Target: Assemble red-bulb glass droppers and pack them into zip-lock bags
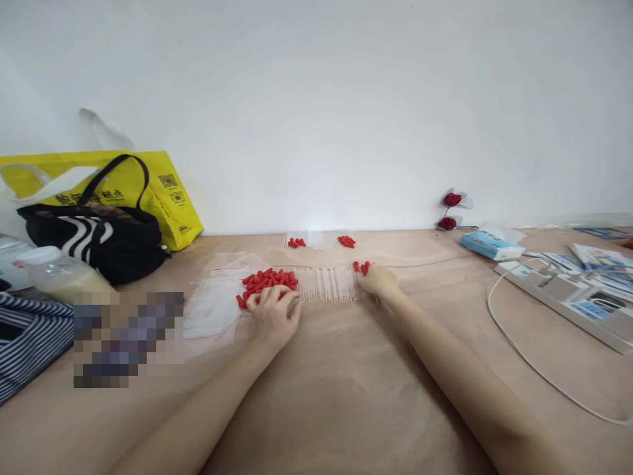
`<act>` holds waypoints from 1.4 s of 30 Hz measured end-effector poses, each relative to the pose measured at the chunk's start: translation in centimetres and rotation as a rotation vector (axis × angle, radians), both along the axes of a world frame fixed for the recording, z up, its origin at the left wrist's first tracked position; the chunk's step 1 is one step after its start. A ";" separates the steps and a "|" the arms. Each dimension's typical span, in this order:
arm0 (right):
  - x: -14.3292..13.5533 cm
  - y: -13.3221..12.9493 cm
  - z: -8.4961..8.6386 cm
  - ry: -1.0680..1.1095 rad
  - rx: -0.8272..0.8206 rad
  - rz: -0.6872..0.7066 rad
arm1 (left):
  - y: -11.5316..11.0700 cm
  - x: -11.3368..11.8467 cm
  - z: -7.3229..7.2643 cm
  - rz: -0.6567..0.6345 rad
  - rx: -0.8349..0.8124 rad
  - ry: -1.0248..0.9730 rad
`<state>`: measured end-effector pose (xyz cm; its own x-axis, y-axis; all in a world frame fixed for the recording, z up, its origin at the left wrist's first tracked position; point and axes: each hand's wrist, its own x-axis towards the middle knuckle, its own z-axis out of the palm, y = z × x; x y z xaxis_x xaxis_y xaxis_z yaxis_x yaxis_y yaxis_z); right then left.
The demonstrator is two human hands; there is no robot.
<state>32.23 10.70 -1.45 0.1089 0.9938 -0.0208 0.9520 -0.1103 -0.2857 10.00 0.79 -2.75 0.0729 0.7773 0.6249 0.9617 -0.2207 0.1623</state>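
Observation:
My left hand (274, 313) rests at the near edge of a pile of red rubber bulbs (267, 280), its fingers bent and apart, touching the pile. To the right of that pile lies a row of thin clear tubes (326, 284), side by side on the table. At the row's right end is my right hand (378, 282), its fingers curled together. Whatever they may hold is hidden. Just beyond those fingers are a couple of red bulbs (356, 266). Under and left of the big pile lie clear plastic bags (212, 310).
Near the wall lies a clear bag (316, 239) with red bulbs at both ends. On the left are a yellow bag (182, 204), a black bag (123, 244) and a jar (64, 274). Tissues (492, 244), a power strip (568, 307) and its white cable (519, 369) are on the right.

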 end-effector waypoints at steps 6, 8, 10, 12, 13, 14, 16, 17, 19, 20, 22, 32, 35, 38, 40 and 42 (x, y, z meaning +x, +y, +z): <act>0.1 0.0 0.2 0.013 0.028 0.005 | 1.7 -2.7 -0.1 0.066 -0.008 0.091; 0.1 -0.4 0.6 0.016 0.053 0.025 | 1.7 -2.8 -0.2 0.042 -0.003 0.111; -0.2 -1.3 1.0 0.018 0.085 0.061 | 1.7 -2.7 -0.4 0.026 -0.003 0.131; -0.5 -2.7 1.2 0.022 0.118 0.107 | 1.6 -2.6 -0.5 0.022 -0.008 0.147; -0.7 -3.7 1.1 0.024 0.139 0.140 | 1.6 -2.6 -0.6 0.022 -0.008 0.154; -0.9 -4.7 0.9 0.028 0.163 0.176 | 1.6 -2.5 -0.6 0.021 -0.007 0.159; -0.9 -6.6 0.0 0.046 0.264 0.326 | 1.7 -2.2 -0.6 0.023 -0.001 0.160; -0.8 -7.5 -0.6 0.064 0.336 0.422 | 1.8 -2.1 -0.4 0.030 0.007 0.153; -0.5 -9.0 -1.9 0.096 0.458 0.582 | 2.1 -1.7 -0.1 0.046 0.019 0.138; -0.3 -9.5 -2.4 0.108 0.498 0.628 | 2.4 -1.4 0.2 0.052 0.020 0.138; -0.1 -10.1 -3.1 0.131 0.543 0.686 | 3.2 -1.1 0.6 0.043 -0.006 0.173; -0.2 -9.8 -3.8 0.253 0.576 0.827 | 6.4 -0.8 0.8 -0.076 -0.164 0.282; -0.1 -9.6 -4.2 0.223 0.574 0.833 | 6.1 -1.3 1.0 -0.081 -0.165 0.268; 0.0 -9.5 -4.2 0.189 0.561 0.813 | 6.1 -2.1 1.2 -0.065 -0.183 0.246; 0.0 -9.5 -4.0 0.177 0.542 0.806 | 6.5 -2.7 1.3 -0.077 -0.216 0.241; 0.0 -9.6 -3.9 0.176 0.524 0.802 | 7.0 -3.0 1.4 -0.110 -0.250 0.243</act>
<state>32.23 1.15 -5.34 -0.5666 0.6594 0.4942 0.6277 0.7339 -0.2595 7.03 7.76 -1.39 0.2877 0.8832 0.3704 0.9515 -0.3074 -0.0061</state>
